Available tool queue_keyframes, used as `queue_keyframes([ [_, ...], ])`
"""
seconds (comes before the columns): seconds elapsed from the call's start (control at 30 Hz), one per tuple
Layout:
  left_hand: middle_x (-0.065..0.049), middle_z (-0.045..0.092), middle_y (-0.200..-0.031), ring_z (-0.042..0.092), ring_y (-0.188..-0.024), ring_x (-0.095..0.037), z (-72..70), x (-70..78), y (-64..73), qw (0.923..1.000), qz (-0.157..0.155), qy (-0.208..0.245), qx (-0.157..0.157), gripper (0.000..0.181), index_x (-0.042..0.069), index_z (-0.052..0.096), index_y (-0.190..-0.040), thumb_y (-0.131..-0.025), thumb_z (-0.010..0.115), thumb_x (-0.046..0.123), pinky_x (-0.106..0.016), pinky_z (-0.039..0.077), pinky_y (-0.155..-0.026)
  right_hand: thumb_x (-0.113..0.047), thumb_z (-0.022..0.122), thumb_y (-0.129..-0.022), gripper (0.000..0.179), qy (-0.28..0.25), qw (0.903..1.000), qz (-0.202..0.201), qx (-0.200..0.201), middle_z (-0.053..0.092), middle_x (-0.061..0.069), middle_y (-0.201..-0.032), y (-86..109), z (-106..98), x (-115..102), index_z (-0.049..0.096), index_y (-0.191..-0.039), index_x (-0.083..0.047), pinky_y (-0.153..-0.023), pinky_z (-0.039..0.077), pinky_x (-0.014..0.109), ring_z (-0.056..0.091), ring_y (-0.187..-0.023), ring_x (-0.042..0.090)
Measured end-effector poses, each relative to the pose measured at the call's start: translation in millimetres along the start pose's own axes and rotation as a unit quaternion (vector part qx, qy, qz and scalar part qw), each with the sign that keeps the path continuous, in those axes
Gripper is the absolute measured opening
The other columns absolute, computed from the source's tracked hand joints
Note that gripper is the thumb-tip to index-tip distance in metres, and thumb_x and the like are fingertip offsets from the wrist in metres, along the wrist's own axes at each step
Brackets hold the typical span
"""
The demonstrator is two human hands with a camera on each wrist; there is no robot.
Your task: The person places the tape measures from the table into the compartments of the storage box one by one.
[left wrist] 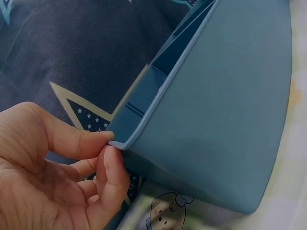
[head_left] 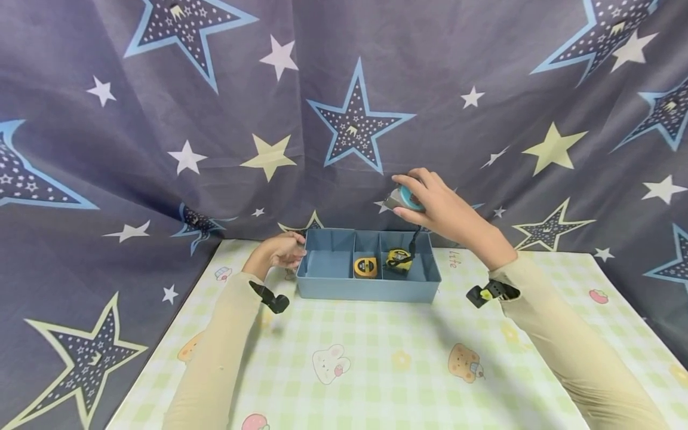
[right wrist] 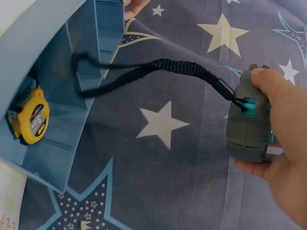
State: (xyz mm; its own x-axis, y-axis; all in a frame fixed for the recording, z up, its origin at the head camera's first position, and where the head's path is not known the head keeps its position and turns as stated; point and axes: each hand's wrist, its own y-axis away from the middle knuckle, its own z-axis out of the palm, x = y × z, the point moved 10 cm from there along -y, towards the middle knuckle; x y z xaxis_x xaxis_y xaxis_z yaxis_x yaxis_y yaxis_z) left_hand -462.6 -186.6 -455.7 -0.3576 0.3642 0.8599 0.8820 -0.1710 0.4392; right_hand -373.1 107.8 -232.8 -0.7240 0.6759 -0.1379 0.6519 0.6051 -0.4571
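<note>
My right hand (head_left: 446, 209) holds a grey and teal tape measure (head_left: 404, 198) above the right end of a blue divided box (head_left: 368, 291). From its end a black wrist strap (right wrist: 180, 66) hangs down toward the box, as the right wrist view shows. The left hand (left wrist: 62, 163) pinches the rim at the box's left end between thumb and forefinger. An orange-yellow tape measure (head_left: 365, 267) lies in the narrow middle compartment. In the right compartment sits a yellow and black tape measure (head_left: 399, 260). The left compartment (head_left: 329, 264) shows only its bare floor.
The box stands near the back edge of a table covered with a green checked cloth (head_left: 376, 334) printed with cartoon animals. Directly behind it hangs a dark curtain (head_left: 441, 149) with stars. Each wrist wears a black strap with a small camera mount.
</note>
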Motion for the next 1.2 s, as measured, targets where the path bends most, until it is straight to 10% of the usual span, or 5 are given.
queue_keyframes([
  [0.73,0.002,0.054,-0.082,0.056,-0.059,-0.005,-0.4,-9.4,-4.1,0.9938,-0.008,0.103,-0.04,0.043,0.008,0.036,-0.138,-0.1,0.052,-0.004,-0.015,0.055,-0.061,-0.035,0.064,-0.102,0.062,-0.026,0.9993,-0.021,0.015,0.043,0.019,-0.145,-48.3,2.0,-27.2,0.041,-0.155,-0.012,-0.084,0.049,0.042,0.046,-0.114,0.03],
  [1.2,0.003,0.059,-0.077,0.057,-0.065,-0.006,5.1,-17.3,-5.3,0.9739,0.02,0.21,-0.084,0.022,0.013,0.046,-0.114,-0.101,0.048,-0.005,-0.013,0.054,-0.062,-0.038,0.061,-0.102,0.06,-0.044,0.9986,-0.026,0.013,0.044,0.017,-0.141,-80.0,19.2,-43.8,0.042,-0.153,-0.011,-0.082,0.046,0.038,0.043,-0.107,0.027],
])
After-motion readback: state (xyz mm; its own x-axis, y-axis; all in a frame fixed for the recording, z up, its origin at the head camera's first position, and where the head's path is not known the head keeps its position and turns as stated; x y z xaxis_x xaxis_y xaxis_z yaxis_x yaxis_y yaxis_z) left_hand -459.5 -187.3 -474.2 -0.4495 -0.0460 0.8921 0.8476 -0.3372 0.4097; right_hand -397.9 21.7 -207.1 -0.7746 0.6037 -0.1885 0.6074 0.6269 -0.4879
